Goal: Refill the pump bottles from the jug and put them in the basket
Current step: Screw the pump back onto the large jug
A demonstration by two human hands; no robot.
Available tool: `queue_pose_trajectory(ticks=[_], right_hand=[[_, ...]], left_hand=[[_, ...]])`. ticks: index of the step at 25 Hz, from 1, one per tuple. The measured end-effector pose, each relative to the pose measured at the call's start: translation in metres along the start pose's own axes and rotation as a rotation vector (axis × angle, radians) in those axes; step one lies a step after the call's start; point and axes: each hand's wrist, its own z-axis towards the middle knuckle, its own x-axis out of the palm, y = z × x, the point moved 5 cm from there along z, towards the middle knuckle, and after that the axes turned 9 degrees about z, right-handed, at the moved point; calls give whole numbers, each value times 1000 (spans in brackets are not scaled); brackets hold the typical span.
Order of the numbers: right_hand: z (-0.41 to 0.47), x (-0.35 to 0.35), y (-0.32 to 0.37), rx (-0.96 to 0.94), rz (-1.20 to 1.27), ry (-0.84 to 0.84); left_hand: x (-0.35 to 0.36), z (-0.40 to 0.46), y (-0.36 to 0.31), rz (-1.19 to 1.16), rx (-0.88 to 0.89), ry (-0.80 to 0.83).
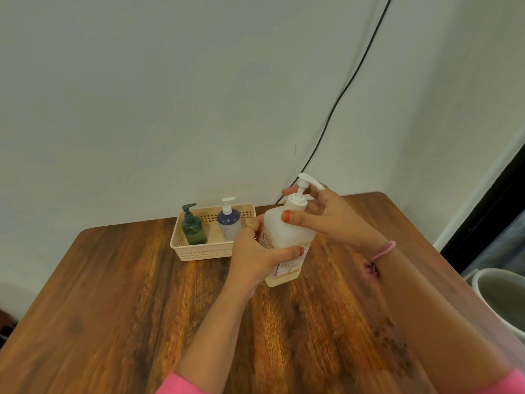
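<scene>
A pale wall rises behind a wooden counter (142, 294), with a black cable (338, 100) running down it toward the counter's far edge. At the right, off the counter, stands a pale bucket (500, 297).

Near the far edge sits a cream basket (199, 251), and two pump bottles already stand inside it: a dark green bottle (193, 227) at the left and a blue-topped bottle (229, 223) beside it, both upright with their pumps on. Judging by that, those two look finished.

The third, a large white bottle (287, 240), is just to the right of the basket, tilted and resting its base on the counter. The left hand (255, 257) wraps around its body, a closed grip, thumb across the label. The right hand (321, 214) has its fingers curled round the pump head (304, 189) and collar, apparently screwing it on or off; which way cannot be told.

No jug is in view. What seems left is seating this pump and setting the white bottle in the basket's free right end.
</scene>
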Motion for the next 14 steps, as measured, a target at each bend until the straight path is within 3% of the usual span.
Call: queue_pose_trajectory(ticks=[3,8,12,14], right_hand=[[-3,-1,2,18,83,98],[1,-1,1,-30,-34,-74],[-3,-4,5,37,107,138],[-4,-5,7,-2,101,128]], left_hand=[[0,0,1,5,-17,-2],[1,0,0,4,-15,-3],[-1,-1,-4,-7,-7,-3],[-1,-1,-6,-13,4,-3]])
